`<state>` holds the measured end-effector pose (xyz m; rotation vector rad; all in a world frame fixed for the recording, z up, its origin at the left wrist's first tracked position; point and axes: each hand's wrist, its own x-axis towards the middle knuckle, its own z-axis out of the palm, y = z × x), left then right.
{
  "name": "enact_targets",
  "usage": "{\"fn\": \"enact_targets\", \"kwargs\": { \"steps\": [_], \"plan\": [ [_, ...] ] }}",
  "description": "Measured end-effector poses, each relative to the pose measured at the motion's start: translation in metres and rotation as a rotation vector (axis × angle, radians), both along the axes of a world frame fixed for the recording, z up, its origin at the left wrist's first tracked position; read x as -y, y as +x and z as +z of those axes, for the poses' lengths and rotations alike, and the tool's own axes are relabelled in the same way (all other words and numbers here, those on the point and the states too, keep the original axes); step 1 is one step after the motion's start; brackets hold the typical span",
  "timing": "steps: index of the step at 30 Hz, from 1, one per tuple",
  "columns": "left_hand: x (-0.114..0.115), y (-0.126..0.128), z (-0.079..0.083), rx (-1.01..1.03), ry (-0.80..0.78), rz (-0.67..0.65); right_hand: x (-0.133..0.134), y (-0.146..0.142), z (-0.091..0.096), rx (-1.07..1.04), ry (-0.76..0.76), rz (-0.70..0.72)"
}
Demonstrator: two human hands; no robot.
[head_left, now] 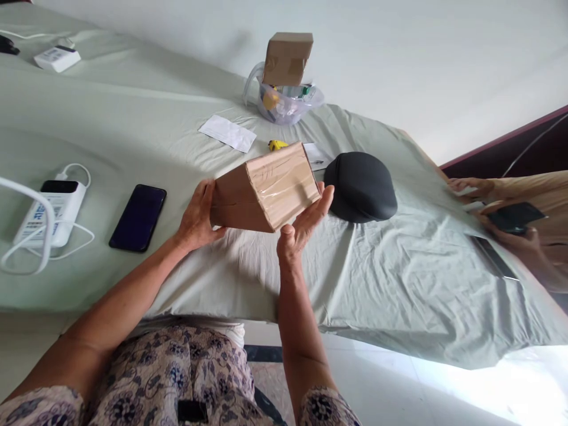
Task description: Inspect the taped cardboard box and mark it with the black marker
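A brown cardboard box (284, 184), sealed with clear tape, is held tilted above the table in front of me. My left hand (199, 216) grips its left end, thumb below and fingers along the side. At the lower right edge of the box is my right hand (304, 228), palm up, with fingers and thumb stretched apart. Whether it bears any of the box's weight I cannot tell. Behind the box, a yellow object (277, 145) and a white paper (320, 158) are partly hidden. A black rounded case (360, 188) lies just right of my right hand.
A dark phone (138, 218) and a white power bank with cable (55, 216) lie left. Behind are a white packet (228, 132) and a clear plastic basket (288, 109) with another box (288, 59) on top. At right, another person's hands (515, 231) hold a dark object.
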<state>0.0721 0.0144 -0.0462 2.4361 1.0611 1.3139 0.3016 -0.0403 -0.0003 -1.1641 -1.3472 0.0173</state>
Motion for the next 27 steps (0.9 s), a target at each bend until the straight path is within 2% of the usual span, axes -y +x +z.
{"fn": "enact_targets", "kwargs": {
  "steps": [5,13,17,22,27],
  "plan": [
    [-0.006,-0.006,-0.004,0.001,-0.039,0.032,0.002,-0.005,0.002,-0.158,-0.062,0.121],
    [0.002,0.000,0.002,0.022,-0.149,0.065,-0.010,0.015,-0.016,-0.448,-0.099,0.034],
    [0.001,-0.001,0.002,0.075,-0.244,0.108,-0.010,0.011,-0.019,-0.492,-0.084,0.061],
    [0.001,-0.001,0.003,0.157,-0.237,-0.026,-0.008,0.001,-0.017,-0.521,-0.067,0.053],
    [0.002,-0.002,0.000,0.238,-0.382,-0.134,-0.008,-0.005,-0.019,-0.465,-0.082,0.053]
  ]
}}
